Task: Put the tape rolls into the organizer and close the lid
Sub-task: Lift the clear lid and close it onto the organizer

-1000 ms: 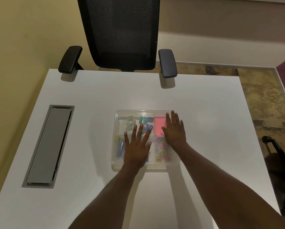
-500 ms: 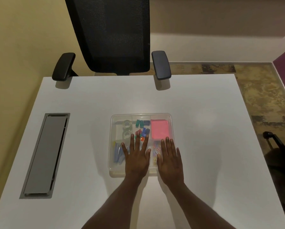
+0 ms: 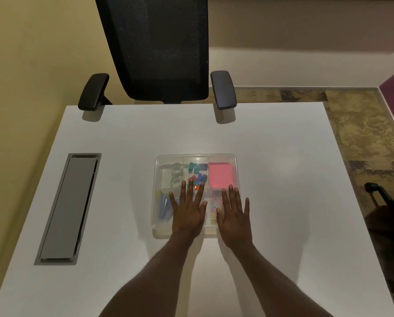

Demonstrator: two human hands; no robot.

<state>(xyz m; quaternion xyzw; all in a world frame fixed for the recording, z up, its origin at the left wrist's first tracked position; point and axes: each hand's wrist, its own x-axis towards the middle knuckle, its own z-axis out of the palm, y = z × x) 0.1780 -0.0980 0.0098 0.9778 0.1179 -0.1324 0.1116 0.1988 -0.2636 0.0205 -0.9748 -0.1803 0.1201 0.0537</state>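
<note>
A clear plastic organizer (image 3: 235, 159) lies in the middle of the white table with its transparent lid lying flat over it. Two clear tape rolls (image 3: 176, 175) sit in its back left compartment. Other compartments hold coloured clips, a pink pad (image 3: 220, 175), blue pens and paper clips. My left hand (image 3: 188, 210) lies flat on the lid's near middle, fingers spread. My right hand (image 3: 235, 216) lies flat on the lid's near right corner, fingers spread. Neither hand holds anything.
The white table (image 3: 283, 202) has a grey cable hatch (image 3: 68, 209) on the left. A black mesh office chair (image 3: 161, 49) stands at the far edge. Patterned floor and a dark object (image 3: 383, 216) lie beyond the table's right edge.
My right hand slid from the lid's far right, over the pink pad, back to the near right corner. The left hand stayed on the near middle.
</note>
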